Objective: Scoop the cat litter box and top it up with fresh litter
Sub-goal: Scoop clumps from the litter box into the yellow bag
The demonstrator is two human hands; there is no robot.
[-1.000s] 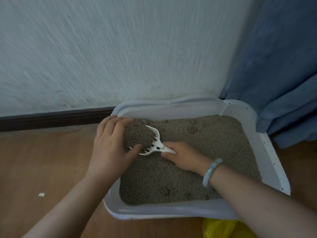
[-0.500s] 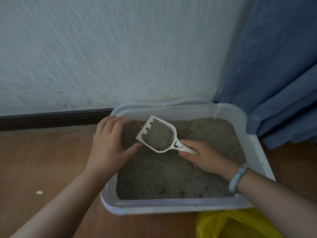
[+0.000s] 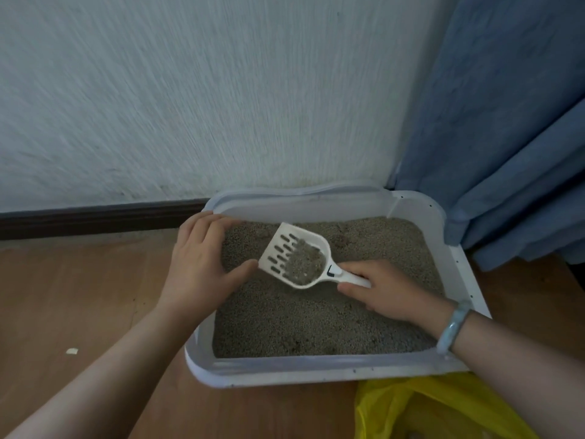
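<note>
Sifting scoop (image 3: 296, 258) over litter (image 3: 316, 321), right hand (image 3: 389, 289) gripping it, left hand (image 3: 202, 264) loose on box (image 3: 285, 377); next, dump into bag (image 3: 427, 407).

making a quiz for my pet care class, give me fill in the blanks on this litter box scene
The right hand holds the slotted white scoop by its ____.
The left hand rests on the litter box rim at its ____ side.
A ____ plastic bag lies by the box's near corner.
The curtain on the right is ____.
Missing: handle; left; yellow; blue.
</note>
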